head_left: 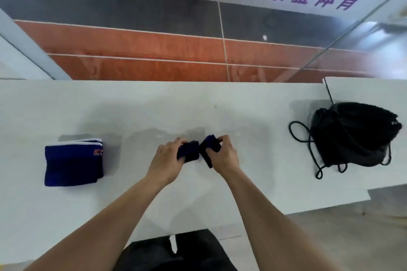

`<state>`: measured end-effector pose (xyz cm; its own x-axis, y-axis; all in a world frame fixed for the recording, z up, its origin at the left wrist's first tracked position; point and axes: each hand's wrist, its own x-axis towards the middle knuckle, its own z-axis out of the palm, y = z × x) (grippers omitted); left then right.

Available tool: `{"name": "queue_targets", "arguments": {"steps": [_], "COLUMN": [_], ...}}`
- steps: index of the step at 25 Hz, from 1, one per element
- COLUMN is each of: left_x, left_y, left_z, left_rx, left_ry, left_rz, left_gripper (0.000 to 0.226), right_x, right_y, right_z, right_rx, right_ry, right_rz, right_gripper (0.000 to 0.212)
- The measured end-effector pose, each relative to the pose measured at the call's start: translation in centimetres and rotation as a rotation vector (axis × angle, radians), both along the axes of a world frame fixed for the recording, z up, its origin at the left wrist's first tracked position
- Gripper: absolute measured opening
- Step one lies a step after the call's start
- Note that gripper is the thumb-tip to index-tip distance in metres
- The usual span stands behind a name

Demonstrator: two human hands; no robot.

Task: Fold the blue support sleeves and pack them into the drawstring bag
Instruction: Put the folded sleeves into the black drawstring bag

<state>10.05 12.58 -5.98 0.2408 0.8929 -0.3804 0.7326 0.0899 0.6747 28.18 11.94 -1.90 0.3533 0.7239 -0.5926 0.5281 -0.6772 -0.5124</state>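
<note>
A white worktop [242, 105] is seen below a glass pane with an orange and grey court floor beyond it. Near its right end a black drawstring bag [352, 134] is slumped, its cords [301, 138] looped loose on the surface to its left. Towards the left end a folded blue sleeve [72, 161] with white edging and orange lettering is laid flat, well apart from the hands. At the centre, a small dark blue sleeve [199, 149] is held just above the worktop, bent into a fold between both hands. The left hand [168, 157] is curled round one half, the right hand [222, 154] round the other, fingers [220, 138] clamped on the cloth.
</note>
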Motion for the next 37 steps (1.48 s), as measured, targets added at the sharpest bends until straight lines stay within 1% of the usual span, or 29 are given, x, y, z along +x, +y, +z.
{"name": "queue_targets", "arguments": {"steps": [4,6,9,13,19,22,25,28,31,33,35,37], "left_x": [3.5,6.2,10.5,17.4,29.3,34.5,38.8,42.1,45.7,47.9,50.5,53.8], "left_y": [-1.3,-2.4,-3.1,-4.4,-10.1,-12.4,-13.4,-12.8,-9.8,-6.9,-3.6,-0.7], "left_z": [1.9,3.1,5.2,7.3,9.7,10.2,10.6,11.5,12.2,12.4,12.3,12.0], "left_rx": [-0.032,-0.045,0.007,0.066,0.03,0.077,0.086,0.083,0.129,0.191,0.249,0.287], "left_ry": [-0.143,-0.199,-0.269,-0.274,-0.293,-0.281,-0.277,-0.307,-0.304,-0.264,-0.211,-0.163], "left_rz": [-0.026,-0.064,-0.147,-0.238,-0.24,-0.217,-0.182,-0.133,-0.064,-0.07,-0.116,-0.24], "left_gripper": [0.037,0.036,0.034,0.034,0.028,0.029,0.029,0.029,0.025,0.024,0.029,0.035], "right_x": [2.3,4.3,7.9,14.1,26.3,31.7,35.4,39.0,43.2,45.5,47.5,49.6], "right_y": [-3.6,-5.7,-8.1,-11.9,-18.6,-21.7,-24.2,-24.3,-21.7,-19.8,-18.0,-16.9], "right_z": [2.4,3.6,5.4,7.1,7.9,6.8,5.3,4.4,4.9,5.4,5.7,5.7], "right_rx": [0.077,0.135,0.21,0.313,0.38,0.366,0.327,0.319,0.372,0.41,0.434,0.485], "right_ry": [0.058,0.045,0.051,0.055,0.079,0.108,0.163,0.113,0.041,-0.017,-0.047,-0.098], "right_rz": [-0.266,-0.335,-0.444,-0.55,-0.645,-0.664,-0.667,-0.615,-0.524,-0.454,-0.404,-0.354], "right_gripper": [0.038,0.037,0.036,0.033,0.034,0.033,0.036,0.039,0.035,0.033,0.034,0.036]}}
